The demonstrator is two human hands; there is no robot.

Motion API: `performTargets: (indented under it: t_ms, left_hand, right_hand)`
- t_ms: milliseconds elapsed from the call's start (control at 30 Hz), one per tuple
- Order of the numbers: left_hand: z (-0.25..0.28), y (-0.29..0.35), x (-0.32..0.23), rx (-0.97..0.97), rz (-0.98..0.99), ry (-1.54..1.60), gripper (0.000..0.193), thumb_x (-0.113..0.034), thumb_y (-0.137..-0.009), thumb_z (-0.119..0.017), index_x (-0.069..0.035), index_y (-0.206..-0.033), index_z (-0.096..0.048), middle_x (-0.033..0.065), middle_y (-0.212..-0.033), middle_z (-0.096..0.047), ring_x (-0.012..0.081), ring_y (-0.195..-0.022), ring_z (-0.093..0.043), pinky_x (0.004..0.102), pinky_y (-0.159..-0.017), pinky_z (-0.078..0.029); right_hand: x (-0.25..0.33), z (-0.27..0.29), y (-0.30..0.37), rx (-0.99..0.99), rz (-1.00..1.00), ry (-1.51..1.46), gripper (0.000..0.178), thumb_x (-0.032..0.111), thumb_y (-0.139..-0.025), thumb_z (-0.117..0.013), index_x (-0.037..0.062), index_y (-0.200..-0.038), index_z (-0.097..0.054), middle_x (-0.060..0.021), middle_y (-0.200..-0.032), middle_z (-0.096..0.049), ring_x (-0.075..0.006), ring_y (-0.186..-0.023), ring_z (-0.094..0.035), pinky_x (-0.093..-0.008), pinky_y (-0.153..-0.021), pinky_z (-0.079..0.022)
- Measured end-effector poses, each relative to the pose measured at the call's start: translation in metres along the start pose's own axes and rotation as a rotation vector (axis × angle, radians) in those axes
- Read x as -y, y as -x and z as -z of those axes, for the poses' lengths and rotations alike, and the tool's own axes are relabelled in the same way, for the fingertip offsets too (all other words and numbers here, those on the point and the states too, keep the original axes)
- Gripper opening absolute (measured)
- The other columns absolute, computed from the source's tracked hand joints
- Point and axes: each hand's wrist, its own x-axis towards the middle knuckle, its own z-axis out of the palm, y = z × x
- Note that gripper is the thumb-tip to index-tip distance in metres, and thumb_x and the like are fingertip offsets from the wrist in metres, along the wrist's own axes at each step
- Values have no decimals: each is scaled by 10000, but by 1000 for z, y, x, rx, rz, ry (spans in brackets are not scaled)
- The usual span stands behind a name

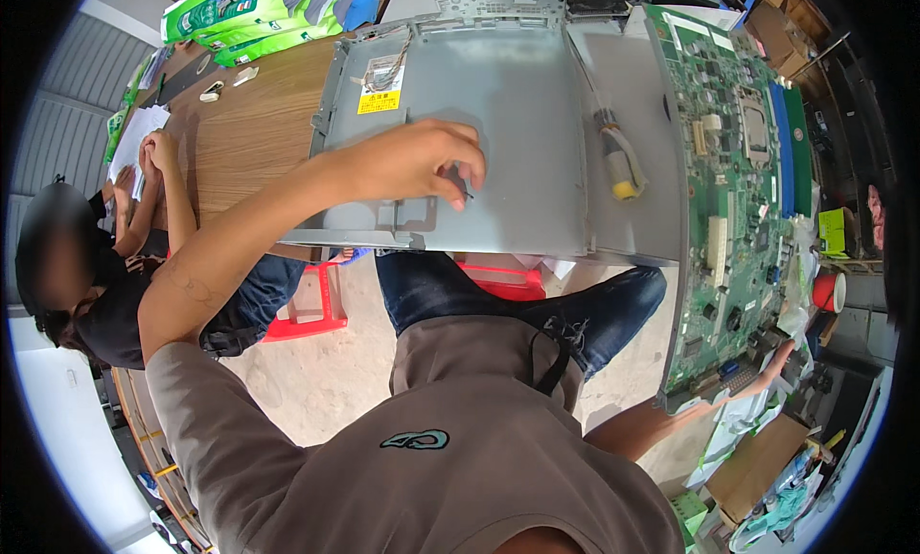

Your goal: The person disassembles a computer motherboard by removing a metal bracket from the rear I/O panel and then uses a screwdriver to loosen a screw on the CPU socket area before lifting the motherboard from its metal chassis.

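My left hand [426, 161] hovers over an open grey metal computer case [522, 161], fingers curled in a pinch. Something small and dark shows at its fingertips, too small to name. At the right, my right hand [770, 370] grips the lower end of a large green circuit board [704, 161], which is tilted up on its metal backing beside the case. Part of that hand is hidden by the board. Between case and board lies a screwdriver [623, 171] with a yellow-tipped handle. Thin wires [385, 73] rest near a yellow label [379, 103] inside the case.
Another person [86, 276] sits at the left, hands over papers [137, 142] on the wooden table [244, 123]. Green packs [254, 27] are stacked at the back left. Red stools [311, 310] stand below. A cardboard box [762, 468] with odds and ends is at lower right.
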Motion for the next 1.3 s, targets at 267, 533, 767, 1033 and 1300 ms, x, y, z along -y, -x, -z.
performTargets:
  t_ms: [267, 533, 767, 1033, 1300]
  left_hand:
    - [-13, -5, 26, -27, -74, -2, 134, -54, -820, -713, -19, -945, -681, 110, -896, -603, 251, -898, -621, 364, -753, -498]
    - [10, 38, -14, -323, -94, 70, 98, 0, -887, -617, -5, -951, -543, 96, -915, -576, 233, -853, -591, 349, -763, -474]
    - [-135, 240, -54, -1027, 467, 405, 242, 142, -831, -635, -29, -967, -533, 74, -895, -578, 136, -788, -589, 270, -734, -500]
    - [-539, 436, -15, 47, 1768, 247, 1123, -277, -609, -901, -275, -1532, -261, 236, -1515, -298, 437, -1287, -468, 548, -970, -473]
    - [-433, 365, 81, -669, 1298, -210, 519, -52, -793, -705, 42, -1279, -546, 329, -1417, -412, 456, -1348, -377, 498, -1082, -372]
  right_hand:
    - [-22, 42, -13, 68, 190, 188, 649, 414, -931, -495, 47, -1465, -459, -229, -1443, -483, -369, -1260, -546, -481, -1082, -451]
    - [-15, 27, -10, 37, 170, 46, 471, 211, -962, -472, 98, -1413, -548, -203, -1441, -507, -333, -1207, -591, -459, -1019, -507]
    - [-27, 14, -27, 117, 265, 239, 517, 215, -957, -472, 90, -1458, -496, -185, -1469, -492, -295, -1323, -509, -406, -1157, -347]
    - [41, -88, 6, 102, -221, -270, 525, 331, -950, -615, 3, -1357, -569, -174, -1384, -561, -264, -1187, -586, -388, -1026, -452]
    - [46, -79, -4, 93, 0, -106, 468, 174, -983, -480, 19, -1423, -513, -201, -1457, -488, -282, -1285, -527, -407, -1092, -421]
